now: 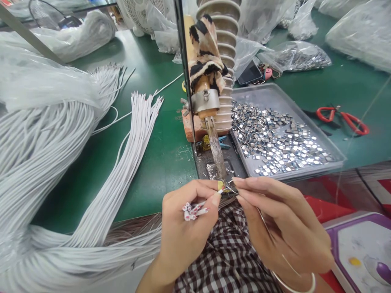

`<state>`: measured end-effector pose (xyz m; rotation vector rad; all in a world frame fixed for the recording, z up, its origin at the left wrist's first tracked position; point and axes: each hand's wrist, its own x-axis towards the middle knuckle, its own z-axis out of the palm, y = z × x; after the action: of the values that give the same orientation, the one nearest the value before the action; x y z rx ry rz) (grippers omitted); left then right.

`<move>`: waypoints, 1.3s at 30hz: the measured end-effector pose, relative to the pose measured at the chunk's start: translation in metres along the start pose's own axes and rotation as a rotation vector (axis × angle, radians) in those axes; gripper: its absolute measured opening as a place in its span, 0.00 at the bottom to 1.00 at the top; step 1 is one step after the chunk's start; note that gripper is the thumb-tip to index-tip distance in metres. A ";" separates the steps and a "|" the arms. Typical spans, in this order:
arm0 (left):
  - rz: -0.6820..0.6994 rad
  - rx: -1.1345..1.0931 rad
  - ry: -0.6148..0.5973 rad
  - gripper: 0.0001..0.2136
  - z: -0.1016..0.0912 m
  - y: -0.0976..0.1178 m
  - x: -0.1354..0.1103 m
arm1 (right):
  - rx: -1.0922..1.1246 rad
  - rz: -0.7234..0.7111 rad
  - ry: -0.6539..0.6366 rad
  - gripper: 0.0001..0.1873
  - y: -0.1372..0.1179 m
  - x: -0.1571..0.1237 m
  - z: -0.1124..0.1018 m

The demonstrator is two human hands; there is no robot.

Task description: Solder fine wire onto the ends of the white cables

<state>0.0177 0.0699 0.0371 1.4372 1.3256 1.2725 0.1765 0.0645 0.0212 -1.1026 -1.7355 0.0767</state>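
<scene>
My left hand [186,221] is closed around a small bunch of white cord ends [193,211], with one cord pinched between thumb and forefinger. My right hand [281,228] pinches a small metal clip [229,188] against that cord tip. Both meet under the tip of a hand press lever [215,146] on its dark base plate [214,167]. A grey tray [331,147] to the right holds several shiny metal clips [275,140].
Long bundles of white cord [128,154] lie across the green table at left. Red-handled pliers [343,118] rest right of the tray. A phone [249,74] and plastic bags [297,55] sit behind. A purple-rimmed tray [331,240] is at lower right.
</scene>
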 end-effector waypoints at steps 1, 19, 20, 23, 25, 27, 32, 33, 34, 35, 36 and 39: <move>0.001 0.002 0.003 0.10 0.000 0.000 0.000 | 0.002 -0.005 -0.002 0.18 0.000 0.000 0.000; -0.150 -0.148 -0.021 0.09 -0.005 -0.001 0.010 | 0.065 0.004 0.007 0.15 0.000 0.007 0.004; -0.149 -0.161 -0.008 0.09 -0.005 -0.001 0.011 | 0.066 -0.002 0.011 0.15 0.000 0.009 0.005; -0.137 -0.195 0.006 0.09 -0.005 -0.003 0.012 | 0.074 -0.018 0.010 0.14 0.000 0.013 0.007; -0.142 -0.219 -0.007 0.09 -0.005 -0.003 0.012 | 0.085 -0.022 0.003 0.14 0.000 0.014 0.006; -0.165 -0.237 -0.035 0.09 -0.004 -0.003 0.011 | 0.099 -0.014 -0.017 0.14 0.000 0.013 0.005; -0.235 -0.266 -0.034 0.08 -0.003 -0.004 0.004 | 0.170 0.008 -0.038 0.15 0.004 0.005 0.002; -0.239 -0.258 -0.041 0.08 -0.002 -0.005 0.002 | 0.196 0.008 -0.031 0.15 0.006 0.003 0.002; -0.239 -0.243 -0.048 0.08 -0.002 -0.006 0.001 | 0.230 0.009 -0.028 0.16 0.008 0.001 0.002; -0.238 -0.221 -0.059 0.08 -0.002 -0.007 0.000 | 0.262 0.023 -0.021 0.17 0.009 0.001 0.003; -0.231 -0.195 -0.072 0.08 -0.002 -0.008 -0.001 | 0.285 0.054 -0.016 0.19 0.010 0.000 0.004; -0.172 -0.112 -0.118 0.08 -0.001 -0.007 -0.002 | 0.321 0.209 -0.042 0.18 0.010 0.001 0.008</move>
<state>0.0151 0.0690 0.0299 1.2718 1.2506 1.1149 0.1763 0.0745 0.0132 -1.0432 -1.5717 0.4944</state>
